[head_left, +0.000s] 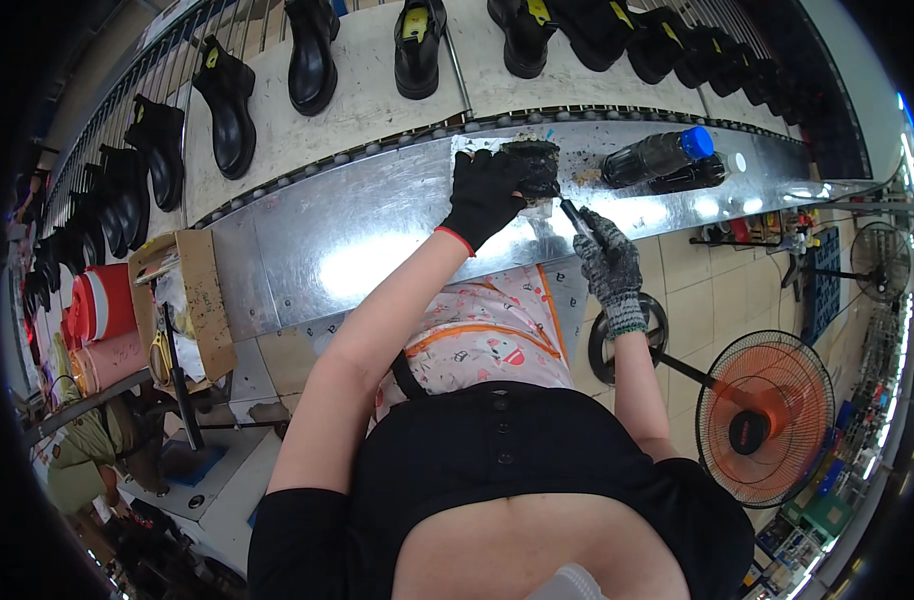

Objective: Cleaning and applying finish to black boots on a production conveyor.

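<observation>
My left hand [485, 192], in a black glove with a red cuff, lies palm down on the metal ledge with its fingers apart. Under and beside it is a whitish sheet [464, 146]. A dark, worn pad [537, 168] sits against my thumb side, with black crumbs around it. My right hand [609, 262], in a grey knitted glove, is closed around a slim black-handled tool [574, 214]. The tool's tip points up at the pad's lower right corner; its exact kind is too small to tell.
A bottle with a blue cap [657, 157] and a dark bottle with a white cap [697, 174] lie right of the pad. Black ankle boots [312, 55] line the belt beyond. A cardboard box [205, 300] stands left; an orange fan [767, 418] stands right.
</observation>
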`<state>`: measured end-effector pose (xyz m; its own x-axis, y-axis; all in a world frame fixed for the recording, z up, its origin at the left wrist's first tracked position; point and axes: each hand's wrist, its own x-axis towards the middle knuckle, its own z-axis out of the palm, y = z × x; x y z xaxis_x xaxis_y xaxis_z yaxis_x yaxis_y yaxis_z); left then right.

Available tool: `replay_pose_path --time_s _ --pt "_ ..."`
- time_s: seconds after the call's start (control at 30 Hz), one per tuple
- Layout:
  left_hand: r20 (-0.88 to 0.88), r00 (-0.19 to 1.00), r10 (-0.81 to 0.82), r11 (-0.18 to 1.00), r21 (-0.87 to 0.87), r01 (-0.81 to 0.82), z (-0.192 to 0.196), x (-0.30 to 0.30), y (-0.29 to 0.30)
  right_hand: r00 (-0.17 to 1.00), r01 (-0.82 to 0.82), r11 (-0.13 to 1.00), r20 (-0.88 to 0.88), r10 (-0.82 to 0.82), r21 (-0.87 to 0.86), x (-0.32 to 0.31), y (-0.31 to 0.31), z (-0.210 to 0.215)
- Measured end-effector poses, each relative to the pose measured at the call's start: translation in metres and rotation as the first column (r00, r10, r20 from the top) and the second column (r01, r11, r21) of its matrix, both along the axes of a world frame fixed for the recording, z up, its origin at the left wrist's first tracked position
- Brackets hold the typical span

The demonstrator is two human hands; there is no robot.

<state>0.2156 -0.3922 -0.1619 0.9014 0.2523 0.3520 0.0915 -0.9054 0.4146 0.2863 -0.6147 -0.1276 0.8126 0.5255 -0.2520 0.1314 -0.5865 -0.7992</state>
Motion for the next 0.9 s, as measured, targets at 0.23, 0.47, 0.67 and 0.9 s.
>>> replay_pose_path --time_s 0.23,0.47,0.67,0.9 --pt "-0.042 0.999 0.014 1.000 0.003 -0.014 0.002 -0.002 -0.003 0.973 -0.105 0.993 0.203 0.113 -0.046 -0.010 0.006 -0.011" --pt "0.037 0.999 0.035 0.999 0.001 -0.035 -0.005 -0.001 -0.002 0.987 -0.047 0.993 0.150 0.063 -0.107 -0.027 -0.003 -0.012" --pt "0.061 0.998 0.012 1.000 -0.029 -0.010 -0.006 0.001 0.000 0.987 -0.058 0.979 0.135 0.086 -0.197 -0.019 0.013 -0.013" --pt "0.036 0.999 -0.037 0.969 -0.243 0.044 -0.017 -0.017 0.000 0.993 -0.050 0.971 0.097 0.074 -0.234 -0.033 0.006 -0.011"
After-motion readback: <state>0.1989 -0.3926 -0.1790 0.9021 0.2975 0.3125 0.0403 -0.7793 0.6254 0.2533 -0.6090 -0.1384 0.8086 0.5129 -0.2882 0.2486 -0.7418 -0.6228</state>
